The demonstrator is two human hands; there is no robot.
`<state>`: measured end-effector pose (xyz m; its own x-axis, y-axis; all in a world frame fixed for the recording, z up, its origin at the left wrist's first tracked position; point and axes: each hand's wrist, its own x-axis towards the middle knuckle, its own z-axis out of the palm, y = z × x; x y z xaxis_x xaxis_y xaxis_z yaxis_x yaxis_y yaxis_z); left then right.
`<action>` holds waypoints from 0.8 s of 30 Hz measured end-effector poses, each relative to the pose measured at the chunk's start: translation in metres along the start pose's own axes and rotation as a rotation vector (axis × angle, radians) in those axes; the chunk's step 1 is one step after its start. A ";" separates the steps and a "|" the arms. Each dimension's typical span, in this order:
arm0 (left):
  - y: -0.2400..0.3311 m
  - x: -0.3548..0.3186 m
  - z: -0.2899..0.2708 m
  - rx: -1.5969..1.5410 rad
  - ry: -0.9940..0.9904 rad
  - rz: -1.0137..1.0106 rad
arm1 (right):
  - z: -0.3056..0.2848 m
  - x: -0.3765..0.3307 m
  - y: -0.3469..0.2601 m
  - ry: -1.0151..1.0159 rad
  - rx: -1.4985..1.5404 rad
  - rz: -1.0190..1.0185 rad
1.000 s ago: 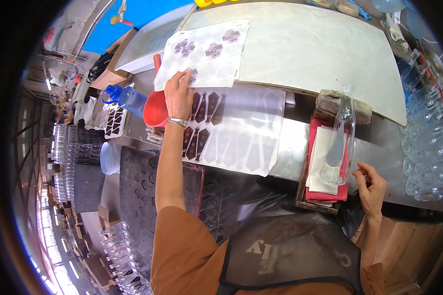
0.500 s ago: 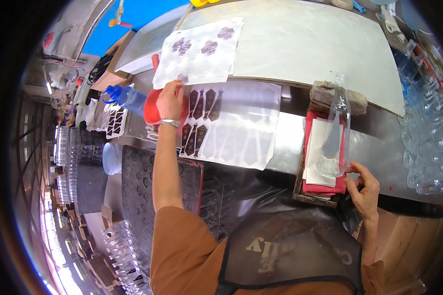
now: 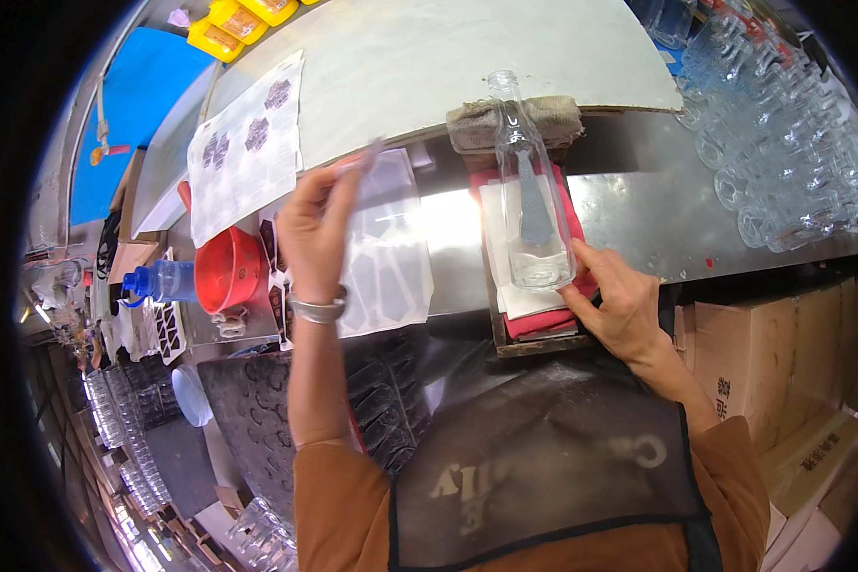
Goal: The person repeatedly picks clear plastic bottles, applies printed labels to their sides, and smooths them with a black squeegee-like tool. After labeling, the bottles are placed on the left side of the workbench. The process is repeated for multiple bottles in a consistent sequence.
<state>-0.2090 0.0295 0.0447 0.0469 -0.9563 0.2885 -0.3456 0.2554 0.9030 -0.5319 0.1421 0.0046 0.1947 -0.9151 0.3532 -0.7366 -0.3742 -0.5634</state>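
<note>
- Glass bottle (image 3: 512, 181) lies on a white pad (image 3: 496, 238) over red cloth (image 3: 543, 322), base toward the worker, neck on a rolled cloth (image 3: 467, 129); a grey tie-shaped label (image 3: 536, 214) shows along its body, apparently one piece already in place.
- Right hand (image 3: 622, 303), at the bottle's base, sets finger and thumb by its lower corner; whether they grip cannot be told.
- Cardboard boxes (image 3: 782, 362) stand to the bottle's right, beside the metal table (image 3: 639, 214).
- Left hand (image 3: 319, 229), raised left of the bottle, pinches a small thin piece (image 3: 367, 157), blurred; with that piece off the glass, the labelling looks unfinished.
- Left of the bottle, a sheet of pale tie outlines (image 3: 391, 257) looks largely used; dark labels (image 3: 276, 286) at its left edge seem left over, the forearm covering part.
- Farther left of the bottle, a red bucket (image 3: 221, 272) crowds those labels, a blue-capped jug (image 3: 173, 282) beside it.
- Left and beyond the bottle, a sheet of purple hexagonal prints (image 3: 248, 172) still carries several, judged unused.
- Right and beyond the bottle, clear bottles (image 3: 782, 133) lie massed.
- Beyond the bottle's neck spreads a pale board (image 3: 429, 57); yellow containers (image 3: 238, 24) line its far left.
</note>
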 end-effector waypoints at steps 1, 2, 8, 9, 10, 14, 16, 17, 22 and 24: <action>0.025 -0.005 0.027 0.089 -0.003 0.158 | 0.001 0.000 -0.001 -0.002 -0.008 -0.008; 0.042 -0.007 0.047 0.270 -0.036 0.339 | 0.001 0.002 -0.002 0.007 0.005 -0.006; 0.055 -0.051 0.106 0.532 -0.156 0.646 | 0.005 0.004 -0.006 -0.001 0.063 -0.007; 0.051 -0.059 0.109 0.543 -0.188 0.607 | 0.005 0.004 -0.006 0.000 0.082 0.002; 0.050 -0.066 0.109 0.527 -0.200 0.581 | 0.005 0.004 -0.006 0.001 0.101 0.011; 0.053 -0.075 0.105 0.385 -0.299 0.555 | 0.005 0.004 0.000 -0.009 0.166 0.029; 0.049 -0.068 0.101 0.338 -0.344 0.564 | 0.006 0.005 0.005 -0.010 0.200 0.034; 0.044 -0.060 0.102 0.345 -0.351 0.559 | 0.006 0.004 0.008 -0.010 0.216 0.038; 0.021 -0.046 0.107 0.355 -0.313 0.418 | 0.006 0.003 0.016 -0.077 0.261 0.055; 0.016 -0.051 0.108 0.301 -0.299 0.382 | 0.004 0.003 0.021 -0.120 0.329 0.100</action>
<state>-0.3181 0.0668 0.0107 -0.3856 -0.8139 0.4346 -0.5401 0.5810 0.6089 -0.5440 0.1308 -0.0086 0.2215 -0.9534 0.2048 -0.5116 -0.2924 -0.8079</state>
